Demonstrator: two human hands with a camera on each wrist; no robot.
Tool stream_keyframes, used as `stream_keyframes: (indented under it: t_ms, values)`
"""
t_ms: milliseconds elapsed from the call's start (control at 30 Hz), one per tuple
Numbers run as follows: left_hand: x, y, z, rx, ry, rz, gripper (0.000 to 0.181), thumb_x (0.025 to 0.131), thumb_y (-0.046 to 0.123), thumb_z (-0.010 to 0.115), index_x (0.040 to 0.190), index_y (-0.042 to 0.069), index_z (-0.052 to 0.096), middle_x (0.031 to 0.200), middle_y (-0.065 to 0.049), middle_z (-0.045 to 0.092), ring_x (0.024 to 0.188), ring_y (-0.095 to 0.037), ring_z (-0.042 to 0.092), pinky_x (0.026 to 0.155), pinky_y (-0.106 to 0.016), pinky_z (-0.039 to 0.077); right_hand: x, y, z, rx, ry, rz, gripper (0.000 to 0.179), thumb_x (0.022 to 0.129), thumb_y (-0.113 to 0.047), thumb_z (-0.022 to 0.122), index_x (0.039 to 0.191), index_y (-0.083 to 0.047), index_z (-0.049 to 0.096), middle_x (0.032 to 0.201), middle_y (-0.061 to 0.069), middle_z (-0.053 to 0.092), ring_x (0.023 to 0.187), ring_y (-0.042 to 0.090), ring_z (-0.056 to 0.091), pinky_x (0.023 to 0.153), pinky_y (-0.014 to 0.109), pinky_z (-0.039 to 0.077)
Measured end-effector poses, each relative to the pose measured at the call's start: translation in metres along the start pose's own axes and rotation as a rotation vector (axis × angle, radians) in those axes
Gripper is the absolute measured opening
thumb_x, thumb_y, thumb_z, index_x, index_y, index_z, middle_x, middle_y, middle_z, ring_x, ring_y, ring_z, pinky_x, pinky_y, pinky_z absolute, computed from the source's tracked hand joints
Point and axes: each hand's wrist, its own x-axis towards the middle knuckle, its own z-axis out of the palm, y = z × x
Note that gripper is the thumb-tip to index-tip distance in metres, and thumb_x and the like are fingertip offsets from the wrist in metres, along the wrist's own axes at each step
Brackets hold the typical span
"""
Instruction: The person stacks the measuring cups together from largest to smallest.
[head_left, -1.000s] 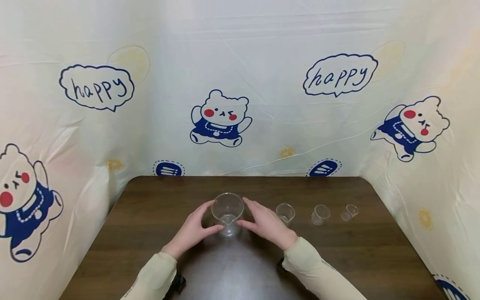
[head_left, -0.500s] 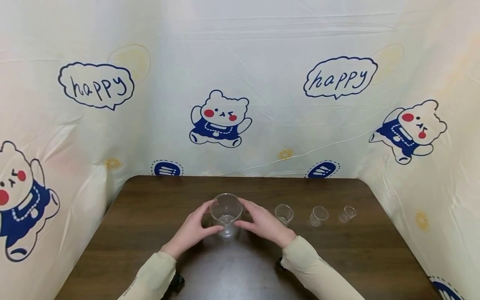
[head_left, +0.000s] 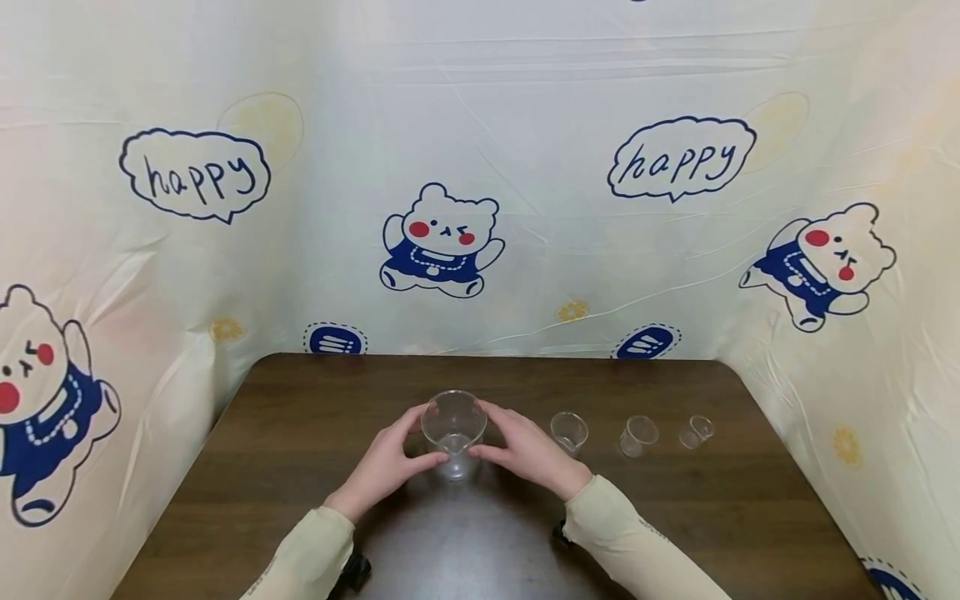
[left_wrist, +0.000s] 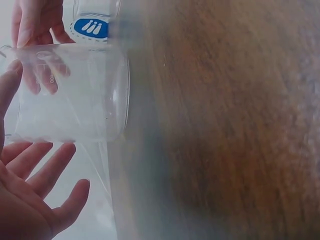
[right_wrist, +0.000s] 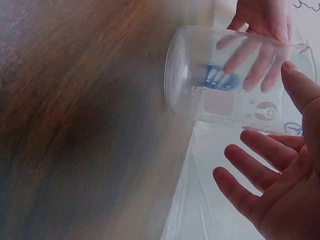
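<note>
Large glass beaker [head_left: 453, 435], clear, with printed markings on its wall: at the middle of the dark wooden table [head_left: 450, 546], between the two hands; whether its base touches the wood or hangs just above it cannot be told. Left hand [head_left: 384, 460]: thumb well apart from the fingers, curved about the glass, holding its left side. Right hand [head_left: 534, 450]: the same half-spread curve, holding the right side; in both, the lower fingers stand off the wall. Likely faults: a slip, should either hand ease its pressure on such smooth glass; a tilt, should one side lift first; a knock to the nearest small beaker [head_left: 569, 433], just beyond the right hand, should that arm swing outward (the middle small beaker [head_left: 639, 437] and the smallest beaker [head_left: 697, 432], farther right, seem less exposed). Orientation: upright, mouth up, long axis vertical; pouring lip on the near rim, apparently facing the person, between the thumbs.
</note>
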Motion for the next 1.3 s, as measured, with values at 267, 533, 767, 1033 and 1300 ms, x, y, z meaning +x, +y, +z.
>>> stream_keyframes:
  t_ms: [267, 533, 767, 1033, 1300]
  values:
    - [-0.004, 0.003, 0.003, -0.021, 0.009, 0.013, 0.078, 0.084, 0.037, 0.088, 0.151, 0.02, 0.051, 0.144, -0.005, 0.063, 0.123, -0.034, 0.065, 0.101, -0.06, 0.051, -0.006, -0.002, -0.006, -0.006, -0.001, -0.023, 0.073, 0.095, -0.042, 0.075, 0.154, -0.009, 0.047, 0.148, 0.01, 0.059, 0.134, 0.027, 0.057, 0.11, 0.047, 0.047]
    - [-0.008, 0.016, 0.006, -0.015, 0.025, 0.051, 0.076, 0.083, 0.033, 0.089, 0.148, 0.019, 0.054, 0.141, -0.006, 0.065, 0.12, -0.034, 0.066, 0.101, -0.06, 0.051, -0.018, -0.006, -0.013, -0.008, 0.039, -0.049, 0.071, 0.094, -0.042, 0.077, 0.152, -0.01, 0.051, 0.144, 0.009, 0.063, 0.13, 0.026, 0.059, 0.108, 0.048, 0.048]
    - [-0.014, 0.029, 0.012, 0.008, 0.017, 0.072, 0.076, 0.081, 0.033, 0.091, 0.147, 0.018, 0.055, 0.139, -0.005, 0.066, 0.117, -0.034, 0.068, 0.1, -0.058, 0.052, -0.032, -0.006, -0.018, -0.046, 0.071, -0.09, 0.071, 0.093, -0.041, 0.078, 0.15, -0.007, 0.052, 0.144, 0.011, 0.062, 0.132, 0.027, 0.058, 0.109, 0.047, 0.048]
    - [-0.021, 0.035, 0.021, 0.042, 0.021, 0.102, 0.076, 0.08, 0.039, 0.09, 0.145, 0.02, 0.056, 0.134, -0.001, 0.069, 0.111, -0.028, 0.071, 0.096, -0.055, 0.055, -0.049, -0.005, -0.021, -0.106, 0.101, -0.119, 0.07, 0.092, -0.044, 0.078, 0.146, -0.006, 0.056, 0.14, 0.01, 0.065, 0.128, 0.026, 0.061, 0.107, 0.047, 0.05]
    - [-0.027, 0.04, 0.031, 0.058, 0.01, 0.162, 0.076, 0.081, 0.039, 0.09, 0.145, 0.016, 0.057, 0.128, -0.003, 0.072, 0.108, -0.023, 0.073, 0.093, -0.05, 0.057, -0.065, -0.006, -0.024, -0.133, 0.109, -0.13, 0.068, 0.093, -0.048, 0.076, 0.142, -0.005, 0.059, 0.136, 0.009, 0.066, 0.127, 0.025, 0.061, 0.106, 0.046, 0.05]
